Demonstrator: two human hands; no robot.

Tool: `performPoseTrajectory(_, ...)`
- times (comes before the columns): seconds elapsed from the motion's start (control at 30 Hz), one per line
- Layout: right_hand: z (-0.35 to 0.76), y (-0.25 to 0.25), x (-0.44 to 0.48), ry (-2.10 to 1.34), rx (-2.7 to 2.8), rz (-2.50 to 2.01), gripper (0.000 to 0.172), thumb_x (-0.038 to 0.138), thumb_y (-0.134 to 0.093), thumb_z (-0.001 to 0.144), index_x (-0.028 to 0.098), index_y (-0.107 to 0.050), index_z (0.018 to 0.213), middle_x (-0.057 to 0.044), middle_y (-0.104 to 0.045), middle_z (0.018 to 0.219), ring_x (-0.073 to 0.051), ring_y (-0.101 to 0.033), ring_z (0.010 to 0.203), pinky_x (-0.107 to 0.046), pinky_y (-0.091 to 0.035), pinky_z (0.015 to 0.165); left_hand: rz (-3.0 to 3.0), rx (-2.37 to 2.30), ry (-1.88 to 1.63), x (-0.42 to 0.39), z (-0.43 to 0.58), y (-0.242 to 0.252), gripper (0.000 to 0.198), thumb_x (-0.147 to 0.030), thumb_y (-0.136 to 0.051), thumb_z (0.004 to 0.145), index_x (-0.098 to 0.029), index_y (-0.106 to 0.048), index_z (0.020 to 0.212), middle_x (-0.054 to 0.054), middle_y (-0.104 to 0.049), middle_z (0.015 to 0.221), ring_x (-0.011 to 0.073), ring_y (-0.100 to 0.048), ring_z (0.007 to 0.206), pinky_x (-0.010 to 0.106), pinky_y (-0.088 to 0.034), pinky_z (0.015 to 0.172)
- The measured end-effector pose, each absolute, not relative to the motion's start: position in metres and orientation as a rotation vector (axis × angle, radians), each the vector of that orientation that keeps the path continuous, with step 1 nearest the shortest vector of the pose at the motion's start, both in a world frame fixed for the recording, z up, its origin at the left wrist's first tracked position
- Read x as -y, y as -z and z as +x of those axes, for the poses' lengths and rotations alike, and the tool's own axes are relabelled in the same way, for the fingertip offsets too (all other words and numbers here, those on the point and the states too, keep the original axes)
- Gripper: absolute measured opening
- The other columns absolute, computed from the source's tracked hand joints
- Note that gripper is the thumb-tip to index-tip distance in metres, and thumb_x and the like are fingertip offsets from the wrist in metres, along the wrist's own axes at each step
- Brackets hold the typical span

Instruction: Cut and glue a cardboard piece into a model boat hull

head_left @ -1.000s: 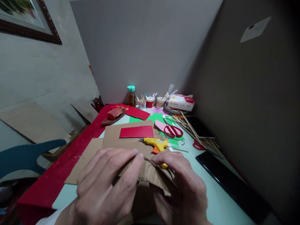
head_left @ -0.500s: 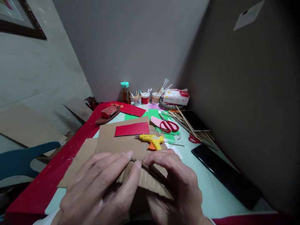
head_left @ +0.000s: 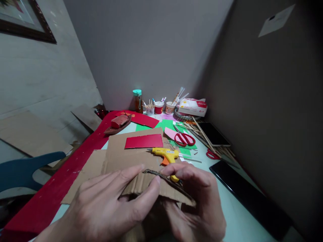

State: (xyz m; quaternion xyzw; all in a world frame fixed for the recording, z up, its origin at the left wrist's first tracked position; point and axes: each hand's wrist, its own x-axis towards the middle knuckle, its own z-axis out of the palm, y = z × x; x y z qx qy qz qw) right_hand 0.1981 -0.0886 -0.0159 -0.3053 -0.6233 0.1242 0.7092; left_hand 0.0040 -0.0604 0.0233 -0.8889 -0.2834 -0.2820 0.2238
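Between my two hands is a folded piece of corrugated cardboard (head_left: 161,189), its cut edge facing up. My left hand (head_left: 108,198) grips its left side, the thumb lying on the near face and the fingers behind the edge. On the right, my right hand (head_left: 199,198) holds the far edge with its fingers, and its thumb is partly hidden underneath. Just beyond my hands a yellow hot glue gun (head_left: 165,153) lies on a flat cardboard sheet (head_left: 116,158), its handle partly covered by my right fingers. A red card strip (head_left: 143,141) rests on that sheet.
Red-handled scissors (head_left: 184,139) lie on pink and green paper. To the right are a black phone-like slab (head_left: 247,198), a tablet (head_left: 213,133) and thin wooden sticks. Several paper cups, a bottle (head_left: 138,101) and a tissue pack (head_left: 193,107) stand at the back. A small boat model (head_left: 118,123) sits left.
The cardboard piece has tilted, showing more of its near face and fold. My left thumb has shifted right along its edge. The whole view has moved slightly.
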Motion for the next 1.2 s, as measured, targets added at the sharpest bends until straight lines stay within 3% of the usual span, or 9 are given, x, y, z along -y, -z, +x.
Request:
performPoseTrajectory(0.17,0.194,0.019,0.087,-0.323,1.349,-0.692,0.044,0.001,-0.065,0.081,0.021,-0.053,0.118,-0.003,-0.063,0.102,-0.016,-0.065,0.093,-0.027,-0.056,0.081,-2.366,0.618,0.541,0.058,-0.006,-0.021,0.064,-0.018,-0.064,0.090,-0.045,-0.047,0.145,-0.007,-0.078,0.111,0.0113,-0.074,0.058,0.015,-0.057,0.056)
performPoseTrajectory(0.37,0.213,0.023,0.089,-0.439,1.582,-0.831,0.058,0.009,-0.059,0.087,0.026,-0.042,0.140,-0.008,-0.058,0.123,-0.020,-0.060,0.114,-0.035,-0.053,0.099,-2.509,0.936,0.748,0.064,-0.013,-0.011,0.058,-0.024,-0.036,0.100,-0.048,-0.030,0.153,-0.001,-0.069,0.130,0.0213,-0.073,0.102,0.030,-0.060,0.081)
performPoseTrajectory(0.47,0.242,0.015,0.093,-0.528,1.640,-1.088,0.048,0.024,-0.060,0.093,0.031,-0.046,0.138,-0.006,-0.057,0.134,-0.022,-0.057,0.124,-0.036,-0.049,0.105,-2.503,1.017,0.776,0.060,-0.023,-0.009,0.055,-0.024,-0.030,0.101,-0.048,-0.035,0.150,-0.002,-0.060,0.141,0.0253,-0.065,0.118,0.032,-0.057,0.084)
performPoseTrajectory(0.6,0.275,0.010,0.084,-0.554,1.685,-1.328,0.018,0.038,-0.054,0.098,0.028,-0.061,0.112,0.000,-0.069,0.107,-0.015,-0.067,0.096,-0.024,-0.053,0.084,-2.551,1.147,0.735,0.044,-0.038,-0.012,0.056,-0.018,-0.027,0.100,-0.043,-0.042,0.149,-0.001,-0.057,0.143,0.0232,-0.062,0.119,0.034,-0.051,0.092)
performPoseTrajectory(0.8,0.281,0.025,0.064,-0.457,1.849,-1.811,0.035,0.044,-0.038,0.099,0.022,-0.063,0.088,-0.005,-0.070,0.087,-0.022,-0.064,0.078,-0.033,-0.043,0.068,-2.485,1.084,0.860,0.020,-0.045,-0.012,0.055,-0.020,-0.037,0.100,-0.044,-0.038,0.149,-0.001,-0.056,0.142,0.0224,-0.066,0.109,0.032,-0.049,0.080)
performPoseTrajectory(1.03,0.254,0.032,0.039,-0.392,1.945,-2.009,0.025,0.043,-0.061,0.087,0.018,-0.060,0.085,-0.012,-0.069,0.080,-0.031,-0.063,0.070,-0.032,-0.025,0.058,-2.621,1.015,0.892,0.013,-0.036,-0.005,0.051,-0.019,-0.038,0.100,-0.039,-0.045,0.146,0.006,-0.062,0.135,0.0241,-0.068,0.109,0.033,-0.055,0.080)
performPoseTrajectory(1.2,0.256,0.039,0.028,-0.464,1.869,-1.960,0.015,0.032,-0.055,0.085,0.018,-0.061,0.086,-0.010,-0.069,0.077,-0.027,-0.062,0.067,-0.032,-0.033,0.058,-2.608,0.954,0.838,0.013,-0.034,-0.004,0.050,-0.024,-0.038,0.100,-0.042,-0.046,0.146,0.006,-0.067,0.131,0.0248,-0.071,0.106,0.033,-0.058,0.078)
